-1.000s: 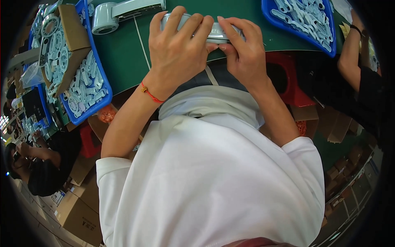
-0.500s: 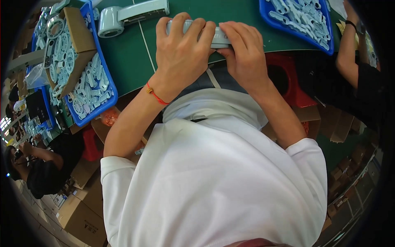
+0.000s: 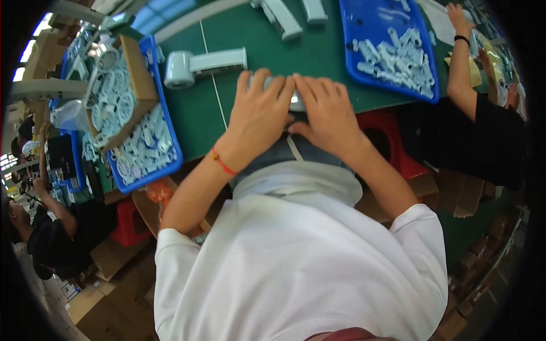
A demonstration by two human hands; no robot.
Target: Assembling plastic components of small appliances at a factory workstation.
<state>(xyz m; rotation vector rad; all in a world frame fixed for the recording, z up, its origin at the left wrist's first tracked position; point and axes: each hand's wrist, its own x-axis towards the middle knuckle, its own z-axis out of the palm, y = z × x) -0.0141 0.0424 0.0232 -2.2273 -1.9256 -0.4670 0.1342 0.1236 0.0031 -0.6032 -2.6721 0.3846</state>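
Both my hands are over a pale grey plastic housing (image 3: 296, 102) at the near edge of the green table (image 3: 318, 51). My left hand (image 3: 261, 113), with a red string on its wrist, is closed over the left part, fingers bent across the top. My right hand (image 3: 327, 116) curls over the right end, its thumb low at the near side. Most of the housing is hidden beneath my fingers; only a small strip shows between the hands. Beyond my left hand lies a similar housing with a round end (image 3: 181, 69) and a long arm.
Two more pale housings, a long one (image 3: 281, 20) and a partly cut-off one (image 3: 314, 10), lie farther back. A blue tray (image 3: 348, 48) of small parts stands right; another blue tray (image 3: 172, 128) with a cardboard box (image 3: 141, 71) stands left. A co-worker's arm (image 3: 463, 88) reaches in at right.
The view has shifted, so the table and hands appear lower and more of the far table shows. My hands have drawn together over the housing, covering more of it.
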